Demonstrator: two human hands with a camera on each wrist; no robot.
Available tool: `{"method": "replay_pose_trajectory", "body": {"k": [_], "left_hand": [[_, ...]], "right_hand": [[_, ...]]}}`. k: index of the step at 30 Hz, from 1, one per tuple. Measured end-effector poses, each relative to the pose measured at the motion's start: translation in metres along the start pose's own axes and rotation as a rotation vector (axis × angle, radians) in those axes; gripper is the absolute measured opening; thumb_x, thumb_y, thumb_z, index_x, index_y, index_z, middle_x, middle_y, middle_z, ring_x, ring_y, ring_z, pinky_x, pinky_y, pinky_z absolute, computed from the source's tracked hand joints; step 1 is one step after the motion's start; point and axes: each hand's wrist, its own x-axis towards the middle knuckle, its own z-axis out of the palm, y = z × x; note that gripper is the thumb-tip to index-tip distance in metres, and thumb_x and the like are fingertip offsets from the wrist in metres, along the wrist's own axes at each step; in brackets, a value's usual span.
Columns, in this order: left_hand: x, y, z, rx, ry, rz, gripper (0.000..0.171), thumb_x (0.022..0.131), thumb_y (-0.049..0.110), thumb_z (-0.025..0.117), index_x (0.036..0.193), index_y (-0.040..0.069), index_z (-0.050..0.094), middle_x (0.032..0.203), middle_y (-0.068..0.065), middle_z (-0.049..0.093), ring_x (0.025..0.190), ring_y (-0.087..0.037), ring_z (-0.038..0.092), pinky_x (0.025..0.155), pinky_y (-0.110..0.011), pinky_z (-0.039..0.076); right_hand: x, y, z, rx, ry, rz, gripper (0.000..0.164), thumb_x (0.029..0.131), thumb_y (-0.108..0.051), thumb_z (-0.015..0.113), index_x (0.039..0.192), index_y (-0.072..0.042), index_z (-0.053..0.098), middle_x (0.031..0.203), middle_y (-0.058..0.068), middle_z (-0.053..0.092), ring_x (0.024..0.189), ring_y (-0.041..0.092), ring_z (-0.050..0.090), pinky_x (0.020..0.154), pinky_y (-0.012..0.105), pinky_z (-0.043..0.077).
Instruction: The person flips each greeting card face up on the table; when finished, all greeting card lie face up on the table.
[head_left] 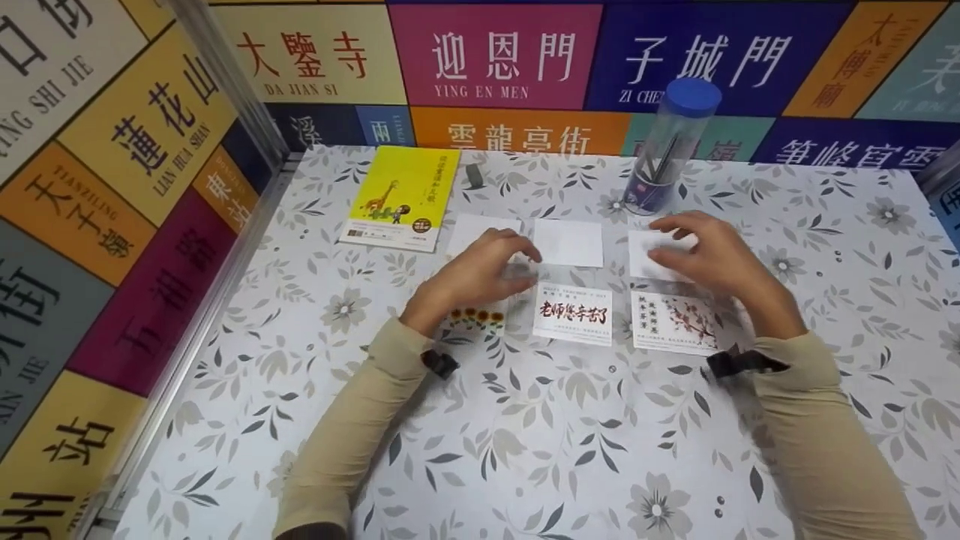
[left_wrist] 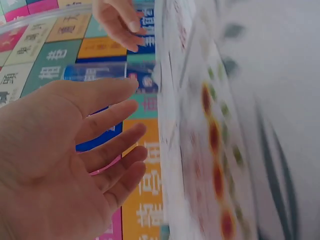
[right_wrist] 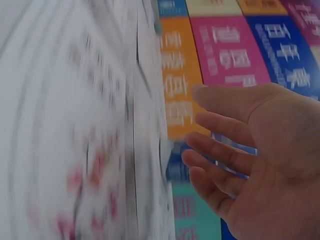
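Leaf-patterned tablecloth bears flat, rectangular paper: blank white cards behind a sunflower card, a red-lettered card and a blossom-printed card. Left hand and right hand hover above the outer cards, curved fingers apart from thumbs.

Head view: high, facing down over worktop toward far edge. Wrist views: low, close, sideways, sharing orange panel.
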Motion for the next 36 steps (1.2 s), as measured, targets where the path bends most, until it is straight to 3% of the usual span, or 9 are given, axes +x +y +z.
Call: {"method": "replay_pose_trajectory", "body": {"k": [3, 8, 13, 17, 22, 25, 32, 36], "left_hand": [[0.025, 0.021, 0.011, 0.012, 0.020, 0.039, 0.040, 0.103, 0.029, 0.075, 0.140, 0.016, 0.068, 0.146, -0.003, 0.066, 0.143, -0.024, 0.053, 0.127, -0.038, 0.040], [0.070, 0.056, 0.037, 0.048, 0.020, 0.088, 0.050, 0.102, 0.028, 0.076, 0.148, 0.015, 0.063, 0.152, -0.006, 0.064, 0.144, -0.024, 0.056, 0.126, -0.036, 0.042], [0.111, 0.080, 0.061, 0.119, -0.028, 0.052, 0.060, 0.102, 0.033, 0.076, 0.156, 0.018, 0.055, 0.162, -0.004, 0.057, 0.149, -0.021, 0.052, 0.127, -0.032, 0.041], [0.132, 0.088, 0.075, 0.212, -0.030, 0.001, 0.063, 0.102, 0.037, 0.076, 0.158, 0.021, 0.053, 0.165, 0.000, 0.053, 0.153, -0.021, 0.049, 0.128, -0.032, 0.040], [0.141, 0.090, 0.088, 0.371, -0.064, -0.012, 0.060, 0.104, 0.040, 0.071, 0.157, 0.020, 0.053, 0.156, -0.002, 0.060, 0.144, -0.023, 0.056, 0.120, -0.036, 0.049], [0.140, 0.089, 0.093, 0.422, -0.086, 0.005, 0.057, 0.107, 0.042, 0.067, 0.158, 0.020, 0.053, 0.155, -0.002, 0.060, 0.145, -0.024, 0.055, 0.121, -0.037, 0.047], [0.140, 0.084, 0.093, 0.344, -0.129, -0.001, 0.067, 0.108, 0.043, 0.062, 0.168, 0.025, 0.037, 0.176, -0.006, 0.036, 0.160, -0.026, 0.036, 0.133, -0.040, 0.032], [0.139, 0.082, 0.091, 0.285, -0.160, -0.019, 0.073, 0.108, 0.043, 0.061, 0.172, 0.031, 0.027, 0.180, -0.004, 0.028, 0.165, -0.025, 0.027, 0.136, -0.041, 0.024]], "right_hand": [[-0.010, 0.025, -0.017, -0.012, -0.015, 0.095, 0.054, 0.099, -0.028, 0.081, 0.147, -0.007, 0.065, 0.154, 0.024, 0.058, 0.134, 0.049, 0.057, 0.105, 0.068, 0.051], [-0.012, 0.046, -0.028, -0.012, -0.160, 0.228, 0.083, 0.095, -0.048, 0.083, 0.163, -0.015, 0.048, 0.168, 0.026, 0.042, 0.148, 0.054, 0.044, 0.119, 0.072, 0.037], [-0.009, 0.049, -0.028, -0.009, -0.217, 0.243, 0.095, 0.092, -0.057, 0.082, 0.167, -0.015, 0.041, 0.175, 0.024, 0.032, 0.161, 0.053, 0.026, 0.129, 0.073, 0.021], [-0.011, 0.050, -0.026, -0.018, -0.196, 0.215, 0.092, 0.091, -0.052, 0.085, 0.165, -0.014, 0.045, 0.174, 0.023, 0.035, 0.161, 0.051, 0.027, 0.130, 0.072, 0.020], [-0.015, 0.051, -0.021, -0.025, -0.175, 0.152, 0.089, 0.087, -0.034, 0.093, 0.160, -0.007, 0.049, 0.169, 0.026, 0.041, 0.158, 0.052, 0.031, 0.131, 0.071, 0.020], [-0.017, 0.050, -0.017, -0.025, -0.176, 0.153, 0.089, 0.085, -0.029, 0.094, 0.159, -0.006, 0.051, 0.166, 0.028, 0.043, 0.155, 0.053, 0.035, 0.129, 0.072, 0.022], [-0.016, 0.049, -0.019, -0.021, -0.191, 0.207, 0.092, 0.086, -0.032, 0.093, 0.163, -0.012, 0.047, 0.162, 0.029, 0.040, 0.148, 0.054, 0.035, 0.121, 0.078, 0.027], [-0.013, 0.048, -0.020, -0.025, -0.187, 0.193, 0.097, 0.085, -0.031, 0.094, 0.165, -0.012, 0.043, 0.160, 0.029, 0.039, 0.147, 0.053, 0.034, 0.120, 0.079, 0.028]]}}
